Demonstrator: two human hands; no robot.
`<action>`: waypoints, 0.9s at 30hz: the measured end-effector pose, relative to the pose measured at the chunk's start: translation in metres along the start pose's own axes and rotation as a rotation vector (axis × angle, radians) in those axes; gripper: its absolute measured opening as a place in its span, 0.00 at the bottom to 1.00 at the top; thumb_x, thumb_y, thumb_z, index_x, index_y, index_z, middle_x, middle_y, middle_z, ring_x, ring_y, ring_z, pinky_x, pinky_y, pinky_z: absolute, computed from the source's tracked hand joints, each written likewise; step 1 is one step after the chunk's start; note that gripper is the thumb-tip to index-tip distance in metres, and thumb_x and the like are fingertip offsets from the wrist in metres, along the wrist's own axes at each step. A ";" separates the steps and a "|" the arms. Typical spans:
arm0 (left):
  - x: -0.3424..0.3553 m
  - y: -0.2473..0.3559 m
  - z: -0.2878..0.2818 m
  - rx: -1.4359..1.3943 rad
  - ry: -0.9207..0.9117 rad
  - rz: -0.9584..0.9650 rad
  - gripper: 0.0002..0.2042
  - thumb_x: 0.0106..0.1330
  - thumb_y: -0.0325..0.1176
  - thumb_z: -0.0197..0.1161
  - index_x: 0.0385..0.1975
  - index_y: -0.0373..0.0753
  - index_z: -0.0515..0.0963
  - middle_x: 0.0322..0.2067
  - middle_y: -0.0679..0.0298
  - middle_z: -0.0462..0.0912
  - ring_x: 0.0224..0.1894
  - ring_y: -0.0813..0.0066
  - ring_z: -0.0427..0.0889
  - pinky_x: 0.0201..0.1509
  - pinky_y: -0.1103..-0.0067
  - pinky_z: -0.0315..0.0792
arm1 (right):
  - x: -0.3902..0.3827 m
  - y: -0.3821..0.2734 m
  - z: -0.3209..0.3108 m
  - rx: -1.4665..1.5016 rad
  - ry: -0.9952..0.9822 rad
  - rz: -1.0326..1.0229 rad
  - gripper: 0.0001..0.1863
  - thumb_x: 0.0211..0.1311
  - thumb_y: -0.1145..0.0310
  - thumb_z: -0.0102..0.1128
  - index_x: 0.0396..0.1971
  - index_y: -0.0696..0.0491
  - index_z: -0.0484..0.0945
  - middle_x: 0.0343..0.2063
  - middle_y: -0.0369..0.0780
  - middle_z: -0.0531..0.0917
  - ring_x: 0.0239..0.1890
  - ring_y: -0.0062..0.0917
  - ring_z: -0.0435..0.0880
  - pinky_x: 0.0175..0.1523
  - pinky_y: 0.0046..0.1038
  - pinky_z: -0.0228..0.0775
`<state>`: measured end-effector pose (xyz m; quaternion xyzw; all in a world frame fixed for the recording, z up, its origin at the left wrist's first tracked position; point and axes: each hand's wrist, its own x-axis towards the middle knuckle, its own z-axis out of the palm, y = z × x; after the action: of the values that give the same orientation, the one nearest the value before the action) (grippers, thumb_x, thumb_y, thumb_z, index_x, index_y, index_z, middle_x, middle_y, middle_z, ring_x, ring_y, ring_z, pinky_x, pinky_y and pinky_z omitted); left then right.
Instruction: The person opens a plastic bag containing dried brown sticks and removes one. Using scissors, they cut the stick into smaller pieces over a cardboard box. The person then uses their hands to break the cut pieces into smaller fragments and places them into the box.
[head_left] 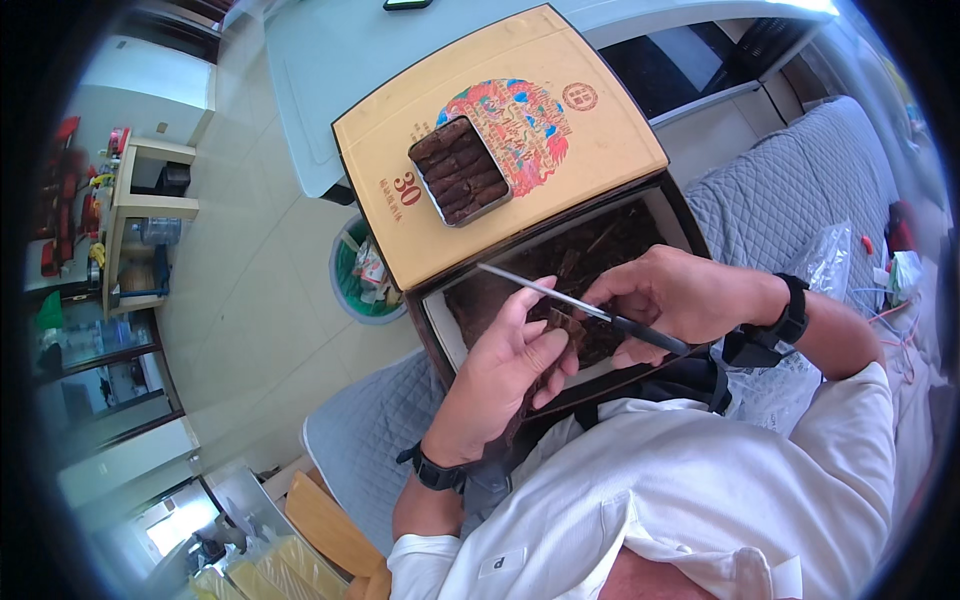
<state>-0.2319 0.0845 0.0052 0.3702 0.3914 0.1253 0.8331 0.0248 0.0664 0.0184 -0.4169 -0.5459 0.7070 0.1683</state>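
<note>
Over a box of dark brown dried leaf (pixel 627 228), my left hand (pixel 510 350) is closed, pinching a piece of brown dried leaf (pixel 570 325) between thumb and fingers. My right hand (pixel 665 295) grips a slim tool with a long silver blade and a black handle (pixel 640 332), probably a knife. Its blade points up and left, passing by my left fingertips. The right fingertips come close to the leaf piece; whether they touch it I cannot tell. On the box's yellow lid (pixel 400 120) rests an open metal tin (pixel 485 212) filled with several short dark brown rolls (pixel 460 165).
The open box (pixel 440 325) sits at my lap on a grey quilted seat (pixel 790 170). A green bin (pixel 345 285) with litter stands left of it. Behind is a pale table (pixel 310 100). Clear plastic bags (pixel 825 255) and cables lie at right; a wooden chair (pixel 330 520) is at lower left.
</note>
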 end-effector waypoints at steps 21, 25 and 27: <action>-0.011 -0.003 0.002 0.157 -0.214 0.033 0.20 0.78 0.36 0.57 0.63 0.30 0.70 0.43 0.56 0.85 0.34 0.77 0.82 0.40 0.81 0.77 | 0.004 0.006 0.001 0.281 -0.013 -0.139 0.14 0.57 0.78 0.68 0.43 0.63 0.79 0.32 0.36 0.86 0.33 0.13 0.84 0.38 0.18 0.79; -0.018 -0.004 0.004 0.122 -0.155 0.009 0.14 0.80 0.36 0.56 0.52 0.31 0.77 0.36 0.63 0.83 0.30 0.83 0.78 0.34 0.84 0.75 | 0.004 -0.003 0.000 0.295 0.006 -0.109 0.14 0.57 0.77 0.68 0.43 0.63 0.79 0.31 0.34 0.85 0.31 0.13 0.83 0.38 0.18 0.79; -0.019 -0.004 0.004 0.153 -0.114 0.019 0.14 0.80 0.36 0.54 0.53 0.31 0.77 0.35 0.64 0.82 0.29 0.84 0.77 0.32 0.85 0.73 | 0.005 -0.002 0.000 0.202 0.067 -0.167 0.16 0.57 0.75 0.71 0.44 0.63 0.80 0.30 0.34 0.85 0.30 0.14 0.83 0.37 0.18 0.78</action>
<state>-0.2419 0.0700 0.0144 0.4429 0.3483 0.0816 0.8221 0.0214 0.0701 0.0179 -0.3745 -0.4987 0.7276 0.2858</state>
